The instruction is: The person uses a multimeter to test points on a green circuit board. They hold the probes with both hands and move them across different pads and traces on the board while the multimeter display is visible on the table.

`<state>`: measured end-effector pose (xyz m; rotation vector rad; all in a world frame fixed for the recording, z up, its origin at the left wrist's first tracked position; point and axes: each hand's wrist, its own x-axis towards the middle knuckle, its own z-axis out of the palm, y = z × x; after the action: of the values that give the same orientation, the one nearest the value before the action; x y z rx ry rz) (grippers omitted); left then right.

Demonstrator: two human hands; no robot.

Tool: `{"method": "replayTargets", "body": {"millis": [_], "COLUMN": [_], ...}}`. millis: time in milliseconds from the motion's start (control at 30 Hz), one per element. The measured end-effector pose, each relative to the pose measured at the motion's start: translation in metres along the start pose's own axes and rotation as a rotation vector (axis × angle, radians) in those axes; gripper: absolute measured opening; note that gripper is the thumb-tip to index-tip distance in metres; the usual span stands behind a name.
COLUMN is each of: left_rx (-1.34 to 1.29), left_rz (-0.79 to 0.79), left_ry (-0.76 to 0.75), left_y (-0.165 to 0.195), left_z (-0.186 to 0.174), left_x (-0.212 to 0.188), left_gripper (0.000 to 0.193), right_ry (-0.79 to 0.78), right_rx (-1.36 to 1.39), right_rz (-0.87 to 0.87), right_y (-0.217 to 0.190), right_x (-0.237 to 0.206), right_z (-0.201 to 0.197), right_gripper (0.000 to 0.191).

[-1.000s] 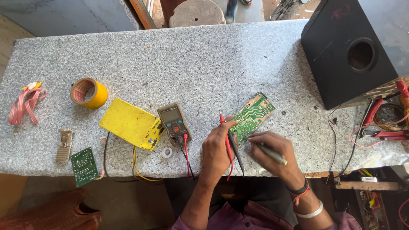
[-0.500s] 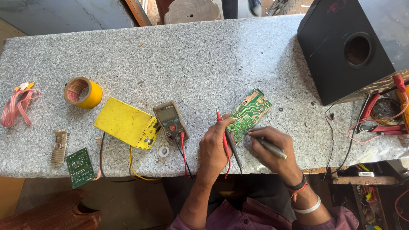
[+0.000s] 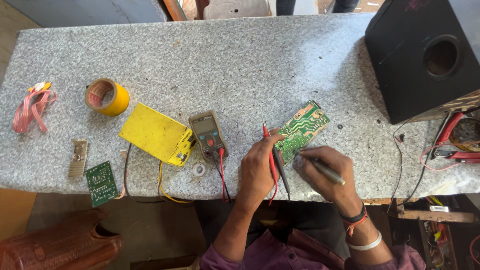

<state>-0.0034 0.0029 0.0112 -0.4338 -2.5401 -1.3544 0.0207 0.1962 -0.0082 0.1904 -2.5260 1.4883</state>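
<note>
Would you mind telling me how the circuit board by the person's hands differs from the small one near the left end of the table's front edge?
The circuit board by the hands is larger and pale green with light tracks; the small board is darker green. The larger one lies tilted, with the left hand and right hand at its lower end, while the small one lies untouched, overhanging the stone table edge. Both are green, rectangular and lie flat.

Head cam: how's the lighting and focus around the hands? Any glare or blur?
Head view: even daylight, soft shadows under both hands; left hand and right hand sharp, no motion blur; circuit board traces readable; no glare on the multimeter screen; black speaker box keeps little detail; stone table edges slightly bowed.
</note>
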Motion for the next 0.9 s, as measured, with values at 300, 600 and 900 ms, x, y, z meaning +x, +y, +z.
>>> {"method": "replayTargets", "body": {"millis": [300, 600, 900], "left_rx": [-0.03, -0.003, -0.024], "left_rz": [0.037, 0.009, 0.003], "left_ry": [0.009, 0.003, -0.001], "left_y": [-0.0018, -0.0037, 0.0], "left_z": [-0.0022, 0.0032, 0.0012], "left_x": [-0.0022, -0.0016, -0.0007], "left_gripper": [0.043, 0.035, 0.035], "right_ry": [-0.069, -0.042, -0.037], "right_rx": [-0.052, 0.002, -0.045], "right_rz": [-0.267, -0.055, 0.028], "right_y": [-0.0086, -0.008, -0.0077], "right_x": [0.0014, 0.002, 0.0027], "right_z": [-0.004, -0.0026, -0.0011], "right_gripper": [0.022, 0.016, 0.018]}}
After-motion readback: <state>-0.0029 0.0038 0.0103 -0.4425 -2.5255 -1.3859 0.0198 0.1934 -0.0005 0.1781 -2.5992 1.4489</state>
